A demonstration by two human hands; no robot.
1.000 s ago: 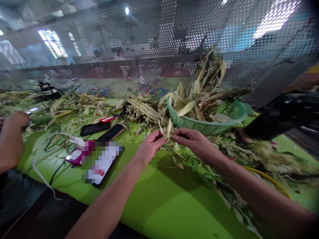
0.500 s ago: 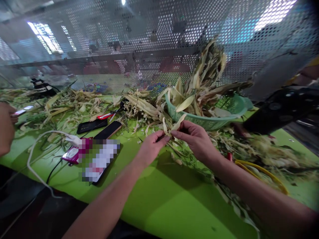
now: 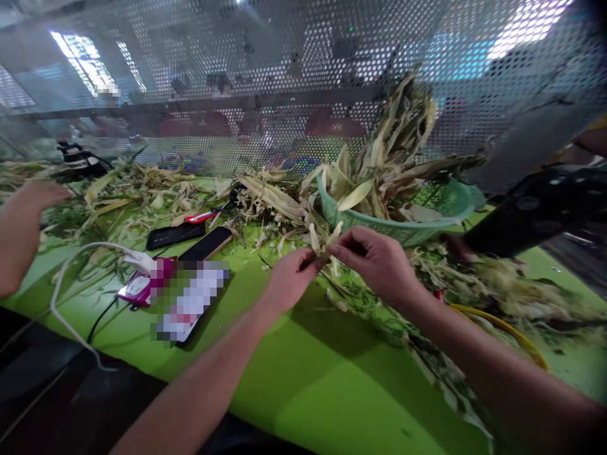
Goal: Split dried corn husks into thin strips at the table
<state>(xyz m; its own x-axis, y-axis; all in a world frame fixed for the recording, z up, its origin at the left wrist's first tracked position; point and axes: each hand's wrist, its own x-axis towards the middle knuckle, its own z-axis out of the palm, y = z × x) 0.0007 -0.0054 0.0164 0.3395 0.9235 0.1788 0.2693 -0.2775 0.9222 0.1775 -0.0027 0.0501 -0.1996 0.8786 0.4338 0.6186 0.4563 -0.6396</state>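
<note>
My left hand (image 3: 290, 278) and my right hand (image 3: 379, 260) meet above the green table (image 3: 303, 379). Both pinch the same small dried plant piece (image 3: 323, 237), whose pale leaf tips stick up between the fingertips. Right behind it stands a teal plastic basket (image 3: 427, 229) heaped with dried husk-like leaves (image 3: 389, 158). More dried leaves and stalks (image 3: 270, 199) lie scattered just past my hands.
Several phones (image 3: 190, 303) lie left of my hands, one on a white cable (image 3: 76, 265). Red-handled scissors (image 3: 203, 217) rest among leaves. Another person's hand (image 3: 23, 221) is at the far left. A perforated metal screen (image 3: 284, 95) closes the back. A black object (image 3: 535, 215) sits right.
My hands stay pinched on the plant piece and have shifted it slightly. The other person's hand at the left has moved up over the leaves.
</note>
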